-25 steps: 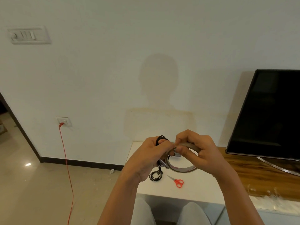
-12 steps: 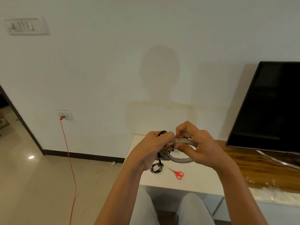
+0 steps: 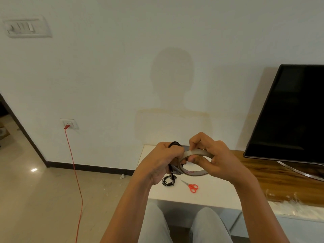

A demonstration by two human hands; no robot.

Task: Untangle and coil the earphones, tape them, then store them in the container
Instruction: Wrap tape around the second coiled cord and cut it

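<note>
The left hand (image 3: 162, 161) grips the coiled earphones (image 3: 175, 144), touching the left edge of the tape roll (image 3: 198, 152). The right hand (image 3: 212, 159) clasps the roll, pinching its top, so a strip would probably pull left. Below the roll on the table (image 3: 219, 192): 1 scissors (image 3: 192, 187) and 1 black cord loop (image 3: 167, 181).
</note>
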